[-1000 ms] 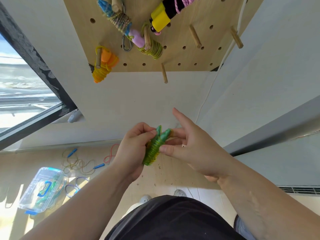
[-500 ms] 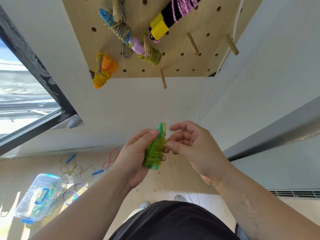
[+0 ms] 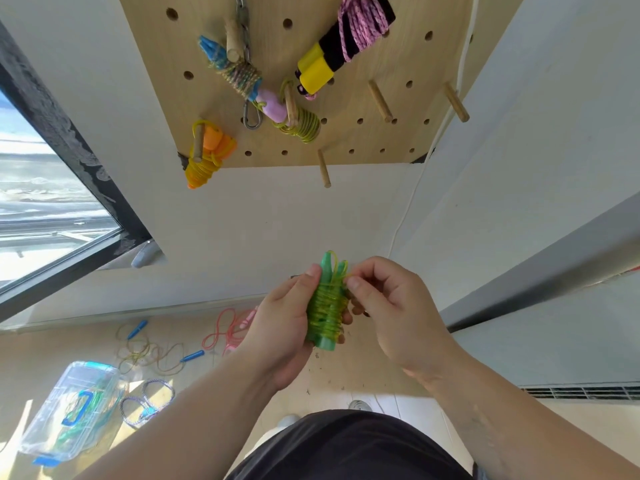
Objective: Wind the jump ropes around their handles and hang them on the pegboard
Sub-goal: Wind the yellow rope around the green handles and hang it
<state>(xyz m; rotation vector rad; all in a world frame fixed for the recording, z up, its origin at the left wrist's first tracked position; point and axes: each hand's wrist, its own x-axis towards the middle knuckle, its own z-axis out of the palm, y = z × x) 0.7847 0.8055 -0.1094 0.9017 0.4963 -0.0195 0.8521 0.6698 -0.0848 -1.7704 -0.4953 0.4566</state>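
Left hand [image 3: 284, 327] grips wound green rope [image 3: 327, 306]; right hand [image 3: 391, 306] pinches loop

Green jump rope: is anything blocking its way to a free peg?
Nothing visible does. Only bare wall lies between the green jump rope, held by the left hand and right hand, and the empty peg at the pegboard's lower edge.

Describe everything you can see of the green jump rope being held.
The green jump rope is a compact bundle: two translucent green, plastic-looking handles side by side, with thin yellow-green cord wound round them in many turns. A small loop sticks up by the handle tips. It is held roughly upright in mid-air. The left hand grips it from the left, thumb near the top; the right hand pinches the cord at its upper right.
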